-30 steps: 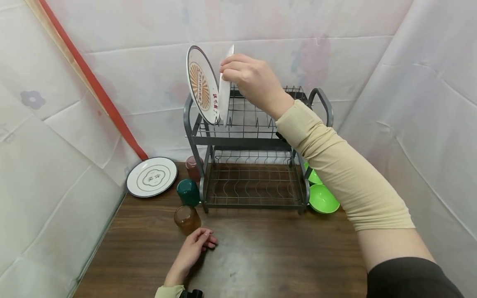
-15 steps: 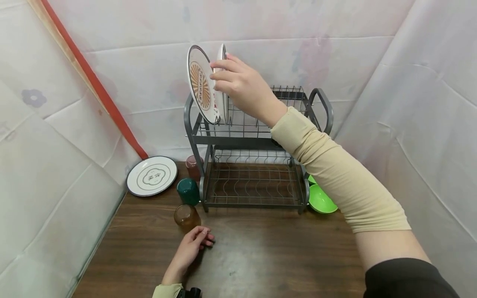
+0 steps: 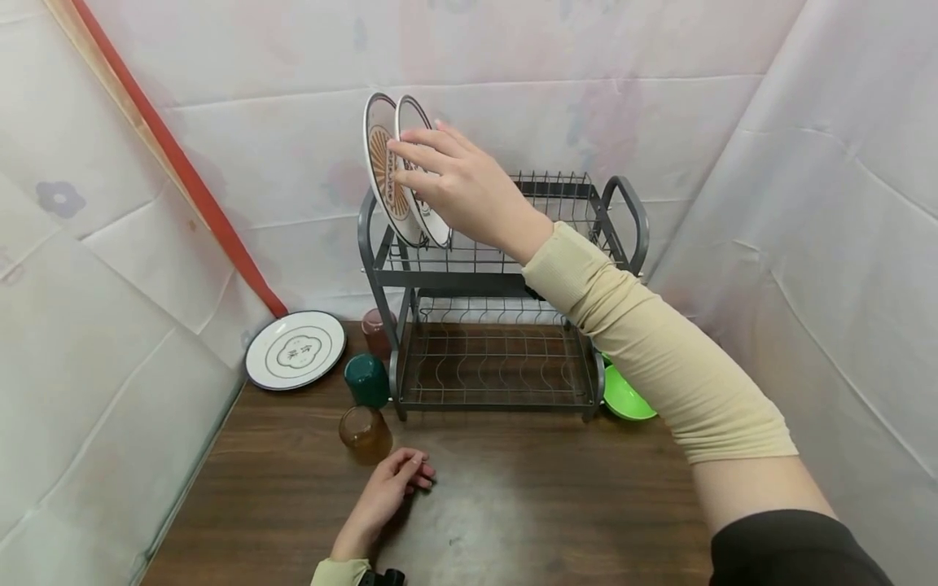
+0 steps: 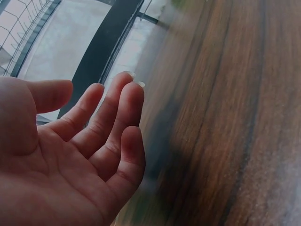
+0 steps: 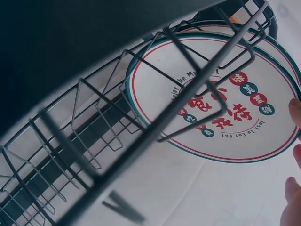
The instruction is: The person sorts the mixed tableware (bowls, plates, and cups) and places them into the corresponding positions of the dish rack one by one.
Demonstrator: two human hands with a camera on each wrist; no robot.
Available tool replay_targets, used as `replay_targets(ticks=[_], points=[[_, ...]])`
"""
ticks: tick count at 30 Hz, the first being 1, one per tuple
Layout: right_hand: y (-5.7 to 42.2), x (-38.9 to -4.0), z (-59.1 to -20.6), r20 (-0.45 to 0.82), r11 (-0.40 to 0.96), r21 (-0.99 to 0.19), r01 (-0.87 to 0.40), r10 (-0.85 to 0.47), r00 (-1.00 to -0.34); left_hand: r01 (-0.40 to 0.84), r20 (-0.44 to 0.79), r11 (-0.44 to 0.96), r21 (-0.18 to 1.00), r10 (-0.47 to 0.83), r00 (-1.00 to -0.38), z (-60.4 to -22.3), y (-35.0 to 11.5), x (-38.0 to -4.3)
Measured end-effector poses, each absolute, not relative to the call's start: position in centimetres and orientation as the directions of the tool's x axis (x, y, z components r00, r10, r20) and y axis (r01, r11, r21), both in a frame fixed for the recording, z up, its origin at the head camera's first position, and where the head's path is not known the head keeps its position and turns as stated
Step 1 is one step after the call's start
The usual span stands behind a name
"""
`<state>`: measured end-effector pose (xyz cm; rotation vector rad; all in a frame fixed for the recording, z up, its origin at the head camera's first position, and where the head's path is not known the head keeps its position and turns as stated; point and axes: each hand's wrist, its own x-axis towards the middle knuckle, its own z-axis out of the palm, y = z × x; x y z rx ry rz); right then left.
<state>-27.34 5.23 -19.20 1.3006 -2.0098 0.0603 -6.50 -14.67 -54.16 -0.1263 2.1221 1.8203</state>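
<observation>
Two white, dark-rimmed plates stand on edge at the left end of the dish rack's [image 3: 469, 282] upper tier. The left plate [image 3: 377, 134] has an orange sunburst; the other plate [image 3: 440, 230] leans close beside it. My right hand [image 3: 469, 187] overlaps this second plate, its fingers extended across the upper part. In the right wrist view the plate [image 5: 178, 70] shows red and green lettering, with fingertips [image 5: 295, 112] at its rim. My left hand [image 3: 388, 492] rests on the table, palm turned sideways and holding nothing, near an amber glass [image 3: 365, 433].
A green glass [image 3: 366, 380] and a pinkish glass [image 3: 377, 330] stand left of the rack. Another white plate [image 3: 322, 370] lies at the back left. Green bowls [image 3: 626, 397] sit at the rack's right foot, partly behind my right arm. Fabric walls surround the wooden table [image 3: 513, 496].
My right hand has moved left with the second plate, which has turned and tipped over towards the first. Its fingers have loosened from the rim. My left hand stays nearly still.
</observation>
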Motion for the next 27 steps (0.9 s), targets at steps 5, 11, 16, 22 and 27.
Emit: replay_targets(ticks=[5,11,16,22,27], points=[[5.0,-27.5,-18.9,0.571,0.508,0.322,-0.799,-0.777,-0.264,-0.286,-0.315,0.186,0.940,0.154,-0.936,-54.1,-14.5,-6.9],[5.2,-27.5,-19.1,0.556,0.518,0.316,-0.795,-0.780,-0.288,-0.278,-0.306,0.167,0.946,0.181,-0.935,-53.2,-14.1,-6.7],[5.3,-27.4,-19.3,0.560,0.518,0.303,-0.800,-0.776,-0.290,-0.260,-0.295,0.175,0.950,0.220,-0.930,-53.7,-13.4,-6.9],[5.6,-27.0,-20.0,0.603,0.532,0.225,-0.816,-0.734,-0.312,-0.234,-0.275,0.171,0.957,0.284,-0.918,-54.6,-12.0,-7.2],[6.0,-26.0,-21.3,0.678,0.528,0.121,-0.841,-0.662,-0.318,-0.232,-0.274,0.164,0.959,0.314,-0.909,-54.8,-11.5,-7.3]])
